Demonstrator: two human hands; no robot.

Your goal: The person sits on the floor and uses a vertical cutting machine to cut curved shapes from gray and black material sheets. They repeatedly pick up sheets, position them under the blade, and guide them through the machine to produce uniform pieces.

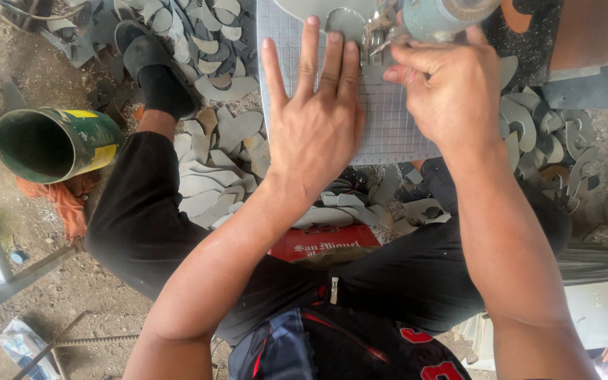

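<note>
A grey sheet with a fine grid pattern [388, 130] lies in front of me over my knees. My left hand [314, 123] presses flat on it, fingers spread and pointing away. My right hand [452, 88] is curled, pinching the sheet's far right part beside a metal cutting head [378, 32]. Above that sits a teal cylindrical machine body [445, 14]. A curved cut line [346, 14] shows in the sheet just beyond my left fingertips.
Several grey curved offcuts [209, 176] litter the ground, with more at the right [536, 134]. A green tin can [54, 144] lies on its side at the left. My foot in a black sandal [153, 67] rests among the scraps. A red crate [325, 243] sits under me.
</note>
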